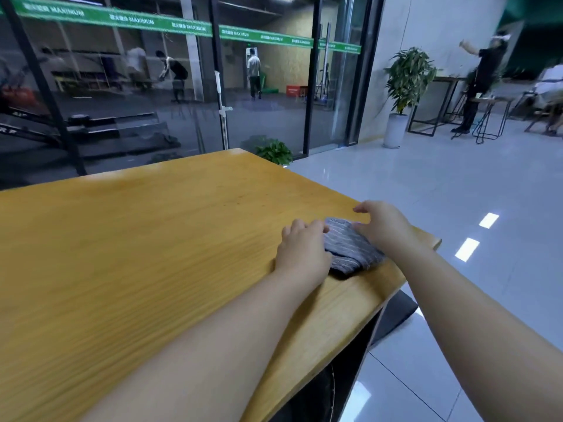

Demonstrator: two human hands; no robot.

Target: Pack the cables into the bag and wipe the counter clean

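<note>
A folded grey striped cloth (pixel 350 248) lies near the right edge of the yellow wooden counter (pixel 137 239). My left hand (pixel 301 254) rests on the cloth's left side, fingers curled over its edge. My right hand (pixel 384 223) lies on the cloth's right side with fingers bent and the thumb lifted toward the counter's far edge. No cables and no bag are in view.
The counter's right edge (pixel 420 254) drops to a glossy tiled floor (pixel 457 193). A glass wall (pixel 182 86) stands behind the counter. A small plant (pixel 274 152) sits by the far corner, a tall potted plant (pixel 405 86) further right. A person (pixel 481 83) stands by tables at far right.
</note>
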